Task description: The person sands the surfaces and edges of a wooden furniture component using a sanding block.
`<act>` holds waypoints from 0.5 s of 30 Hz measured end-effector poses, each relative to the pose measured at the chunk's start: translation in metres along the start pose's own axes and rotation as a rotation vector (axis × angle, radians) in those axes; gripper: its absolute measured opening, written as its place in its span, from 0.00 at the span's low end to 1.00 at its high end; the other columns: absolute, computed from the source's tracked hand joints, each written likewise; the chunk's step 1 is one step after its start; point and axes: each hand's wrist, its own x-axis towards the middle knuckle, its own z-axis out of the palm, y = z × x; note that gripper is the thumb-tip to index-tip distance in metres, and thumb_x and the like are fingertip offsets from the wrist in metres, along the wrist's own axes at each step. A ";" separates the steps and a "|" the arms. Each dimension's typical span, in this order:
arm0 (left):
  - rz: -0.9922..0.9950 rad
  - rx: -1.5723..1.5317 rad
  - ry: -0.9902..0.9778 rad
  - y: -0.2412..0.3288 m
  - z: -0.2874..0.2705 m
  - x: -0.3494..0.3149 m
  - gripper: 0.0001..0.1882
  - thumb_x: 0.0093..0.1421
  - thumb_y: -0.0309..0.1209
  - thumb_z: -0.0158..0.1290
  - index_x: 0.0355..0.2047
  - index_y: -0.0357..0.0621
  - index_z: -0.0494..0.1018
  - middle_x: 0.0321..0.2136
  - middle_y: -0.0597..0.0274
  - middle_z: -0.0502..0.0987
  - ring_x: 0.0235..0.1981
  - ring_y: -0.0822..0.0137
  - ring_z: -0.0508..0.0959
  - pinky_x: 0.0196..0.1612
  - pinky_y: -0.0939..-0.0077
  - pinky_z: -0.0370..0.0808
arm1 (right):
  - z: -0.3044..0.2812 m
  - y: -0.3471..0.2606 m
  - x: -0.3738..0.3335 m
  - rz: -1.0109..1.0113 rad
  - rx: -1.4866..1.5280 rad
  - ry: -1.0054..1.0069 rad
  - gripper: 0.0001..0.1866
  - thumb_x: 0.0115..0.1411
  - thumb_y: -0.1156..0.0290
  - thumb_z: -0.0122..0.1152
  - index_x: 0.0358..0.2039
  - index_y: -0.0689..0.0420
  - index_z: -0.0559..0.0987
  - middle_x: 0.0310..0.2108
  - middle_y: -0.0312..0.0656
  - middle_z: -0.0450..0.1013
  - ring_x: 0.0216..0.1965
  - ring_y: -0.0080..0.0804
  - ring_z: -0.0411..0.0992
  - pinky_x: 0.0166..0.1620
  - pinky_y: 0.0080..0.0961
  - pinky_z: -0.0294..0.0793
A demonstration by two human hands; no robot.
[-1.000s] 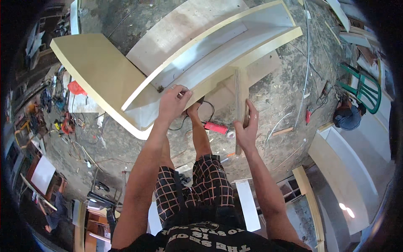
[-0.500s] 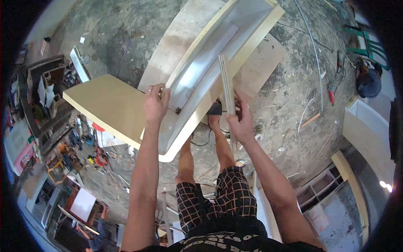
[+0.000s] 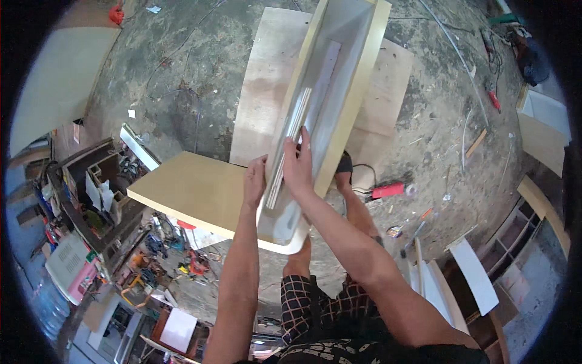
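Note:
A long, narrow, open box (image 3: 359, 76) with cream edges and a pale inside lies slantwise before me, its rounded end nearest my legs. My right hand (image 3: 298, 167) reaches into it, fingers closed around a plywood strip (image 3: 296, 121) with layered edges. The strip lies along the inner face of the box's left wall. At that wall's outer side, my left hand (image 3: 255, 180) grips the edge with curled fingers; its fingertips are partly hidden. Left of this hand, a cream-coloured panel (image 3: 188, 188) sticks out beside the box.
Thin plywood sheets (image 3: 264, 85) lie on the stained concrete floor under the box. A red power tool (image 3: 388, 190) with a cord rests right of my foot. Tools and cables (image 3: 151, 267) clutter the lower left. White boards (image 3: 473, 276) lean at the lower right.
My right hand has carried the plywood strip left, from outside the box's right wall to the inner left wall. My left hand has slid from the rim to the outer side. The view has shifted.

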 end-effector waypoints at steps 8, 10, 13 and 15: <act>0.216 0.245 0.021 -0.028 -0.029 -0.019 0.21 0.77 0.38 0.41 0.53 0.34 0.75 0.46 0.53 0.79 0.47 0.61 0.78 0.53 0.66 0.73 | 0.064 -0.011 0.035 -0.099 -0.163 0.223 0.38 0.70 0.57 0.55 0.75 0.59 0.57 0.50 0.58 0.61 0.52 0.48 0.63 0.57 0.38 0.65; 0.017 0.455 0.155 -0.008 -0.014 -0.024 0.20 0.76 0.35 0.39 0.51 0.33 0.76 0.43 0.51 0.80 0.45 0.59 0.79 0.52 0.64 0.74 | 0.059 -0.026 0.072 -0.079 -0.150 0.238 0.38 0.70 0.56 0.54 0.75 0.59 0.57 0.50 0.58 0.60 0.52 0.50 0.62 0.58 0.39 0.64; 0.034 0.400 0.151 0.020 0.010 -0.020 0.23 0.76 0.38 0.36 0.48 0.30 0.76 0.40 0.46 0.79 0.46 0.56 0.79 0.54 0.64 0.74 | 0.038 -0.083 0.153 -0.129 -0.201 0.284 0.37 0.71 0.55 0.52 0.74 0.59 0.58 0.52 0.62 0.60 0.54 0.55 0.60 0.61 0.45 0.62; 0.022 0.437 0.157 0.021 0.014 -0.019 0.24 0.77 0.37 0.34 0.49 0.30 0.76 0.42 0.46 0.80 0.47 0.56 0.79 0.55 0.65 0.73 | 0.035 -0.117 0.201 -0.171 -0.216 0.315 0.37 0.71 0.55 0.52 0.74 0.59 0.58 0.53 0.63 0.60 0.54 0.56 0.61 0.62 0.47 0.61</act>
